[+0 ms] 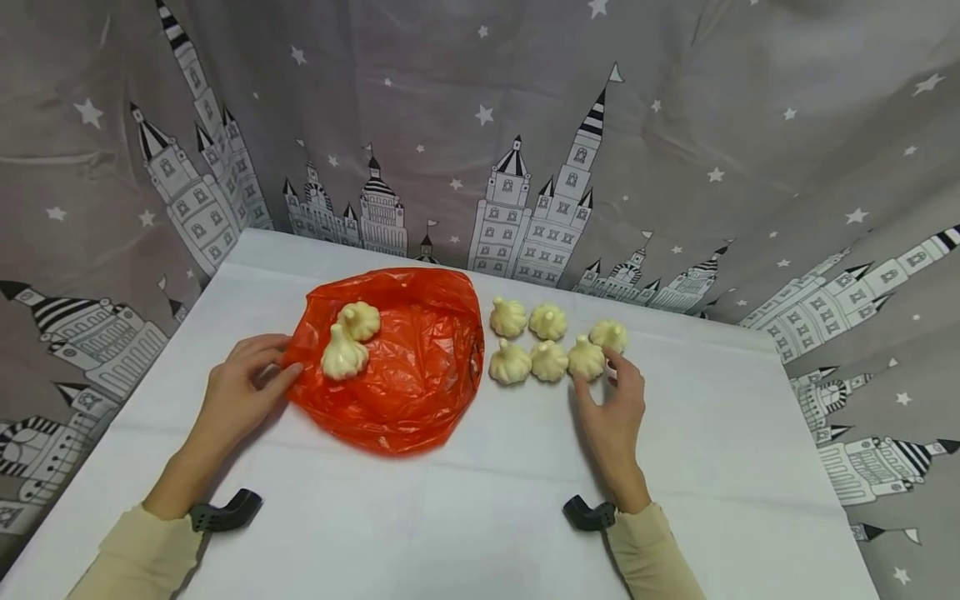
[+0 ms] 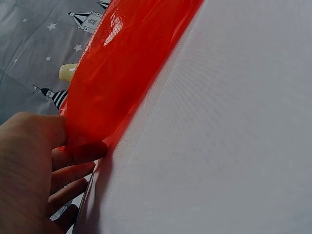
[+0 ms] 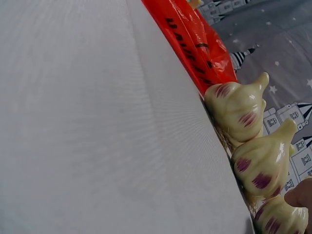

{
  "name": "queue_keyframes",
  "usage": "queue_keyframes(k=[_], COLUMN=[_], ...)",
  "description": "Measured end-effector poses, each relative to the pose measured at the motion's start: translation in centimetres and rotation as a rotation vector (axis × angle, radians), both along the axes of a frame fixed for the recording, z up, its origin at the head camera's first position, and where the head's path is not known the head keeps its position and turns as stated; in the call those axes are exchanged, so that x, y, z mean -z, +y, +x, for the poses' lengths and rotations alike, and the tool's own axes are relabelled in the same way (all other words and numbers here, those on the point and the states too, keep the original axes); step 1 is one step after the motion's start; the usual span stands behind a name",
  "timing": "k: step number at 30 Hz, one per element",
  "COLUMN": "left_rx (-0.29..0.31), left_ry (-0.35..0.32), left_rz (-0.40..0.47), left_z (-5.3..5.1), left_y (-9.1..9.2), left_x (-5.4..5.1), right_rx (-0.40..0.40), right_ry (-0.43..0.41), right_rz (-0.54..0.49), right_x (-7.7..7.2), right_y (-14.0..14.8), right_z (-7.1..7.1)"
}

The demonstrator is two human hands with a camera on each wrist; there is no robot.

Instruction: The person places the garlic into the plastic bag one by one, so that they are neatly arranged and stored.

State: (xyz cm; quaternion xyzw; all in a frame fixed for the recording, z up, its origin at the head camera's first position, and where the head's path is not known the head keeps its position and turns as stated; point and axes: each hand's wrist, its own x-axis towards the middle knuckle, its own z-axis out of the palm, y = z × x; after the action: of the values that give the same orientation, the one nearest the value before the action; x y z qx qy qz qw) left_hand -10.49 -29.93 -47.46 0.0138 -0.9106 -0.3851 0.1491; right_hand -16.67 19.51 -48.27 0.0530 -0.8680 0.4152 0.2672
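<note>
A red plastic bag (image 1: 420, 367) lies spread with its mouth up, two garlic bulbs (image 1: 344, 354) on its left side. My left hand (image 1: 242, 379) pinches the left edge of the bag between thumb and fingers; the left wrist view shows the thin red film (image 2: 122, 73) in that pinch. Several more garlic bulbs (image 1: 509, 363) sit in two rows right of the bag. At the right end of the near row, my right hand (image 1: 615, 412) has thumb and fingers around one garlic bulb (image 1: 585, 357). Purple streaks mark the bulbs (image 3: 263, 163) in the right wrist view.
Everything rests on a white-covered table (image 1: 465, 525). Behind and at both sides hangs a grey curtain (image 1: 420, 100) with printed castles and stars. One bulb (image 1: 609, 334) of the far row stands just beyond my right fingers.
</note>
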Motion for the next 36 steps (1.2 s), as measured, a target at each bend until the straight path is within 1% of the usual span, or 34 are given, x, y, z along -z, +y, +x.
queue_keyframes(k=[8, 12, 16, 20, 24, 29, 36], left_rx=[0.0, 0.004, -0.003, -0.01, -0.008, 0.0, 0.005], left_ry=[-0.007, -0.018, -0.02, -0.021, -0.02, 0.0, 0.014], left_rz=[0.004, 0.002, -0.008, -0.012, -0.012, -0.003, 0.011], left_z=[-0.1, -0.2, -0.1, -0.1, -0.1, -0.1, 0.0], left_y=[0.1, 0.2, 0.1, -0.1, 0.0, 0.0, 0.1], left_x=[0.1, 0.1, 0.2, 0.1, -0.1, -0.1, -0.1], right_rx=[0.001, 0.001, -0.008, -0.011, 0.003, 0.019, 0.032], right_ry=[-0.043, -0.075, -0.09, -0.089, -0.085, -0.077, -0.053], right_rz=[-0.021, -0.065, -0.096, -0.094, -0.099, -0.129, -0.136], right_x=[0.8, 0.9, 1.1, 1.2, 1.1, 1.1, 1.2], right_y=[0.6, 0.9, 0.8, 0.7, 0.7, 0.6, 0.6], right_z=[-0.4, -0.5, -0.8, -1.1, -1.2, -1.2, -0.9])
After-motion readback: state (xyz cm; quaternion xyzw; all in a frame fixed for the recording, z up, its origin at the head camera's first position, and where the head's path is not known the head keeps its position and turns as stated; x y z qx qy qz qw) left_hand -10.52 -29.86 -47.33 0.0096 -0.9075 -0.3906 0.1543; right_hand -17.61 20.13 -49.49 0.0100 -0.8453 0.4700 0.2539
